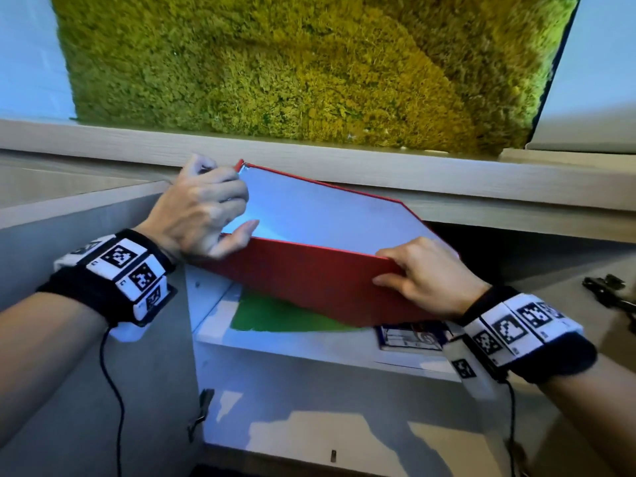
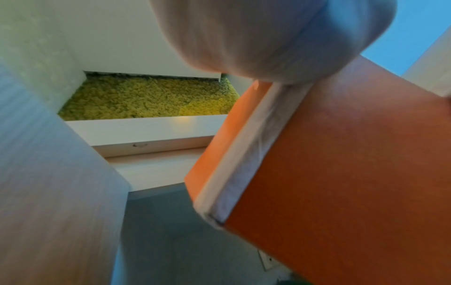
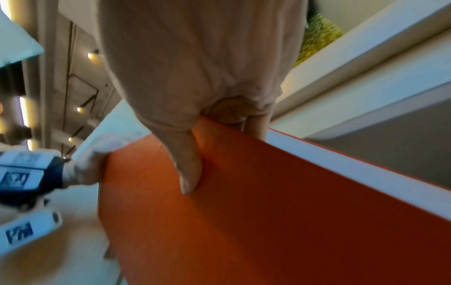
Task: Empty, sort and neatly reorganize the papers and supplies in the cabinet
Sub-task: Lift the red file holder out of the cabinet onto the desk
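Note:
A red box (image 1: 309,280) with a white inside (image 1: 309,208) is held tilted in front of the open cabinet, above the white shelf (image 1: 292,346). My left hand (image 1: 203,208) grips its left corner, fingers curled over the rim. My right hand (image 1: 423,273) grips the near right edge, thumb on the red outer wall. In the left wrist view the red box (image 2: 354,173) fills the right side under my left hand (image 2: 256,38). The right wrist view has my right hand (image 3: 195,96) pinching the box (image 3: 256,212). On the shelf lie a green sheet (image 1: 275,318) and a blue-edged booklet (image 1: 409,337).
The cabinet's wooden top edge (image 1: 344,166) runs just behind the box, with a moss wall panel (image 1: 292,63) above it. An open cabinet door (image 1: 86,373) stands at the left. A black hinge (image 1: 609,290) sits on the right door. The lower compartment floor (image 1: 309,432) shows below the shelf.

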